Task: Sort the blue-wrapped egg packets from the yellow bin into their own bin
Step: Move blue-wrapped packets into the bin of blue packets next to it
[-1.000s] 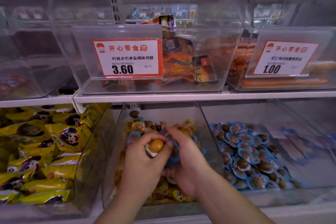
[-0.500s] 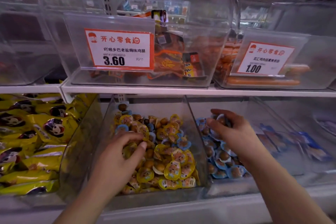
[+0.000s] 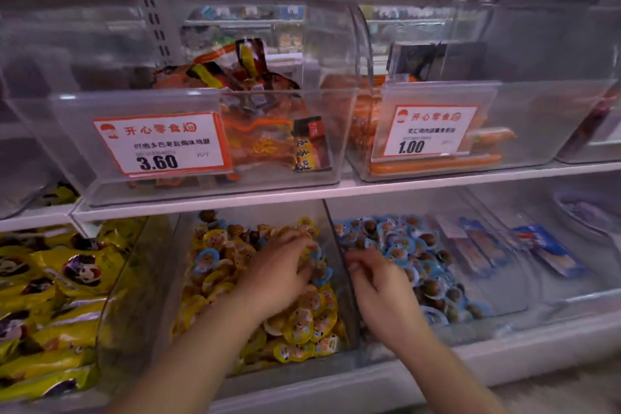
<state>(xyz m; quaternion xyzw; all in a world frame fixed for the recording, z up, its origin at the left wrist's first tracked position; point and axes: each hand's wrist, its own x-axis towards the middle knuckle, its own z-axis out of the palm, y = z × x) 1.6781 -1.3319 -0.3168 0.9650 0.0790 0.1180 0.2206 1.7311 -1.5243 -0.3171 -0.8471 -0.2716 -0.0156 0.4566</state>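
in the lower middle of the frame the clear plastic bin of yellow-wrapped egg packets [image 3: 168,279] still has some round blue-wrapped egg packets [image 3: 205,259] mixed in, lying flat with no clear long axis. the left hand [image 3: 279,274] curls its fingers into this pile near a blue one, but whether it grips it i cannot tell. the right hand [image 3: 379,286], loosely curled and holding nothing visible, is over the clear bin of blue packets [image 3: 510,299] on the right.

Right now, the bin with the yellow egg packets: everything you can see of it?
The yellow bin is a clear plastic bin with a sloped front, on the lower shelf under the 3.60 price tag. It holds a heap of yellow-wrapped egg packets, with a few blue-wrapped egg packets mixed in. The left hand reaches into the heap. Its right wall meets the blue bin.
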